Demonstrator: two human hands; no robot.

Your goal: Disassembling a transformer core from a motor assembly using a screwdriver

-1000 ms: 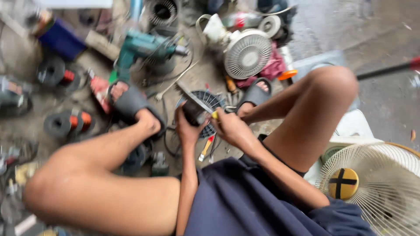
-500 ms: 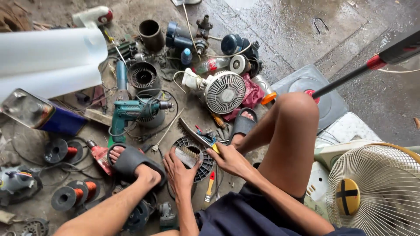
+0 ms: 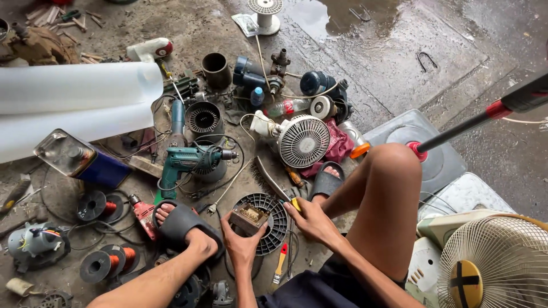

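My left hand (image 3: pixel 242 242) grips a small boxy motor block (image 3: pixel 249 217) of brown metal, held just above a round black fan grille (image 3: pixel 268 222) on the ground. My right hand (image 3: pixel 309 219) holds the yellow handle of a wire brush (image 3: pixel 273 180), whose bristled end points up and left, away from the block. Both hands sit between my bare knees, with my feet in black slides (image 3: pixel 182 219) on either side.
A teal power drill (image 3: pixel 188 161), a small white fan (image 3: pixel 302 141), copper coils (image 3: pixel 91 205), a blue tin (image 3: pixel 80 159) and a white plastic roll (image 3: pixel 74 102) litter the wet concrete. A white fan guard (image 3: pixel 496 262) stands at right. A red-handled screwdriver (image 3: pixel 280 259) lies near my hands.
The view has tilted up and steadied, showing more of the ground ahead. My hands have lowered with the block and brush toward the black grille.
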